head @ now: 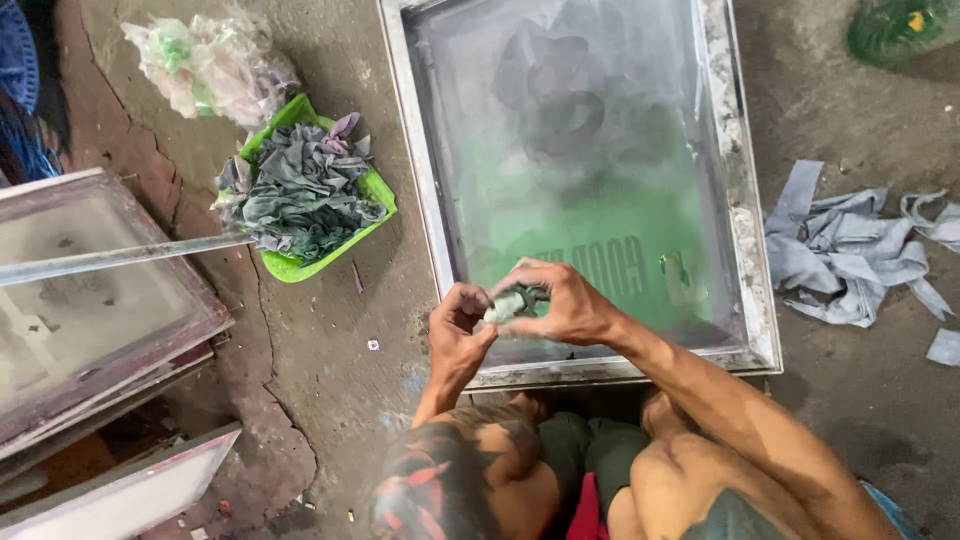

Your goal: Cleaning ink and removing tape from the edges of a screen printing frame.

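Note:
A large metal-framed printing screen (758,300) lies flat on the concrete floor, its mesh stained green and grey. Over its near edge, my right hand (565,300) and my left hand (457,325) meet, both pinching a small crumpled green-stained rag (512,303) between the fingers. My knees show below, close to the frame's near rail.
A green tray (375,190) heaped with stained grey rags sits left of the screen, a bunched plastic bag (210,65) behind it. More framed screens (100,300) are stacked at far left. Grey cloth scraps (850,255) lie at right, a green bottle (895,28) top right.

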